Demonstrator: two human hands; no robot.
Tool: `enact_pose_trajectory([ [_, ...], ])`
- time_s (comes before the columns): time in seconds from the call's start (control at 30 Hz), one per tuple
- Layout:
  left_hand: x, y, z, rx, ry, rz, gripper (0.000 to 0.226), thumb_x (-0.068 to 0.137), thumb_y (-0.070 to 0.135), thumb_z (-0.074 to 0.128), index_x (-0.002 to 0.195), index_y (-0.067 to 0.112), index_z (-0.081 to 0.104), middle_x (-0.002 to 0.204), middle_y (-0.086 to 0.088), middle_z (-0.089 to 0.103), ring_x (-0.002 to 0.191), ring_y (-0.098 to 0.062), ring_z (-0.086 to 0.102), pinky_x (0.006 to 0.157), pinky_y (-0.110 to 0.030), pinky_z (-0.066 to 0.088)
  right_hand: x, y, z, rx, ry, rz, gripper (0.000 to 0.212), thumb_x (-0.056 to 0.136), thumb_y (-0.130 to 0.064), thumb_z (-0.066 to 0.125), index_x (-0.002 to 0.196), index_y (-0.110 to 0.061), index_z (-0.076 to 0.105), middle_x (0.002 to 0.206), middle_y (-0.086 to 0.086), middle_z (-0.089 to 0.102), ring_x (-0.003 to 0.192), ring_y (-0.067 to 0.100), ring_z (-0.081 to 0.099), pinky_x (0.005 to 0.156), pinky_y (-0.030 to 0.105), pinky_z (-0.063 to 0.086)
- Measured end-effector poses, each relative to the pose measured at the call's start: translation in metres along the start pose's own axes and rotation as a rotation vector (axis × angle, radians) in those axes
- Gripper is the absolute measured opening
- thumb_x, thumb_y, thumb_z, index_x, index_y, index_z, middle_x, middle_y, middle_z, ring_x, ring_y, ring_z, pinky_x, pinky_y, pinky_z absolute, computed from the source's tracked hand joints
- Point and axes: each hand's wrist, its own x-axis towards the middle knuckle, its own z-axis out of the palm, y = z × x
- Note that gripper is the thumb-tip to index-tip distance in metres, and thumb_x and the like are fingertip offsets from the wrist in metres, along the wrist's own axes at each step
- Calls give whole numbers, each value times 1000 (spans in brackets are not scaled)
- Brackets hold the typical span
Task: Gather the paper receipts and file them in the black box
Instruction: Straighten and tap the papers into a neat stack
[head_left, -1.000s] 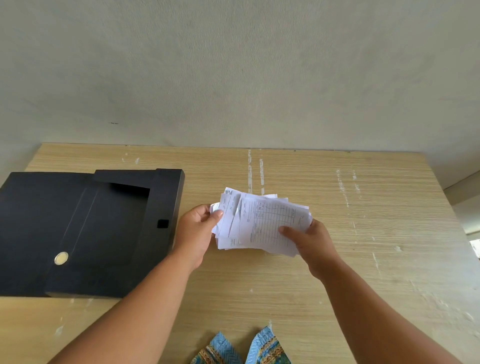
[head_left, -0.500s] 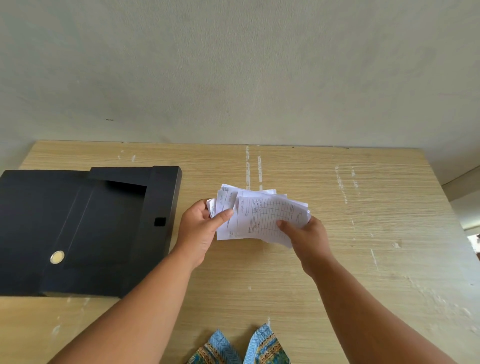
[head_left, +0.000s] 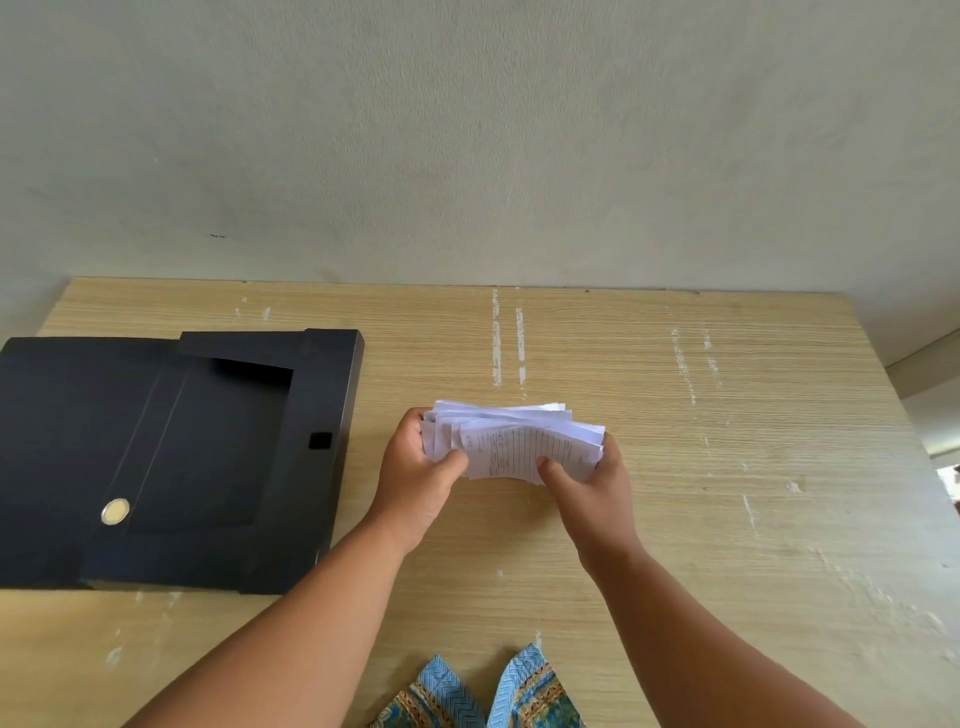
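Squaring the receipts before filing

Your left hand (head_left: 421, 467) and right hand (head_left: 587, 475) both grip the receipts (head_left: 514, 441) above the counter (head_left: 727, 467); tap the uneven edges flush, then carry them left to the open black box (head_left: 208, 457).

Both bare forearms extend forward and converge. Left hand (head_left: 415, 470) is closed around the left end of the receipt stack (head_left: 519, 441), thumb on top. Right hand (head_left: 587, 480) clamps the right end, thumb forward.
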Motion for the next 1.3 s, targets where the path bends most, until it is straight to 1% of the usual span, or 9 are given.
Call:
enact_pose_trajectory([
  [0.17, 1, 3, 10, 116, 55, 58, 24, 85, 10, 67, 98, 28, 59, 95, 1, 74, 84, -13, 71, 66, -27, 57, 2, -2, 5, -37, 5, -45, 29, 82, -15, 73, 105, -31, 64, 94, -8, 75, 84, 2, 71, 64, 16, 54],
  [0.3, 4, 8, 10, 65, 100, 103, 22, 83, 10, 66, 97, 26, 58, 88, 3, 72, 76, -7, 66, 63, -16, 49, 4, -9, 7, -22, 14, -93, 18, 82, -16, 68, 94, -30, 70, 85, -8, 76, 76, 4, 71, 62, 19, 55],
  [0.53, -2, -1, 5, -96, 54, 43, 38, 74, 33, 77, 107, 21, 62, 106, -6, 75, 101, -25, 71, 85, -45, 58, -2, -1, 8, -9, 40, -71, 24, 75, -28, 65, 99, -26, 64, 92, -3, 74, 83, 7, 71, 68, 25, 53],
  [0.67, -8, -1, 15, -133, 99, 37, 47, 74, 57, 78, 102, 21, 64, 98, -1, 75, 94, -19, 71, 82, -33, 56, -8, -1, 14, 104, 69, -74, 32, 80, -47, 63, 93, -18, 62, 94, 6, 71, 87, 17, 66, 74, 30, 50],
  [0.77, -10, 5, 25, -76, 236, 40, 58, 75, 73, 64, 91, 17, 62, 82, 5, 66, 76, -8, 63, 68, -19, 48, -8, -10, 21, 169, 148, -23, 43, 82, -62, 56, 78, -19, 55, 80, -2, 57, 72, 9, 54, 67, 29, 42],
  [0.87, -9, 10, 34, -84, 320, 26, 67, 76, 75, 58, 87, 9, 60, 78, -3, 60, 73, -14, 56, 68, -27, 44, -4, -14, 28, 189, 211, 40, 50, 81, -69, 55, 73, -21, 53, 73, -8, 53, 61, 0, 50, 61, 22, 41],
  [0.97, -6, 11, 37, -91, 369, -1, 62, 76, 69, 62, 83, 8, 59, 75, -3, 56, 69, -14, 52, 64, -26, 41, -2, -14, 32, 171, 280, 98, 46, 84, -65, 59, 71, -22, 52, 69, -9, 53, 58, 0, 50, 56, 19, 40],
  [1.1, -7, 7, 36, -150, 381, -42, 39, 81, 53, 63, 70, 18, 51, 69, 6, 52, 66, -8, 49, 61, -27, 37, -1, -10, 29, 187, 298, 129, 36, 92, -48, 58, 72, -19, 50, 73, -6, 49, 69, 12, 46, 66, 29, 38],
  [1.3, -11, 4, 33, -196, 297, -7, 45, 81, 63, 60, 77, 18, 56, 75, 5, 56, 71, -10, 52, 68, -28, 39, -5, -13, 29, 145, 229, 89, 33, 93, -55, 56, 70, -31, 58, 77, -8, 56, 72, 10, 51, 66, 27, 40],
])
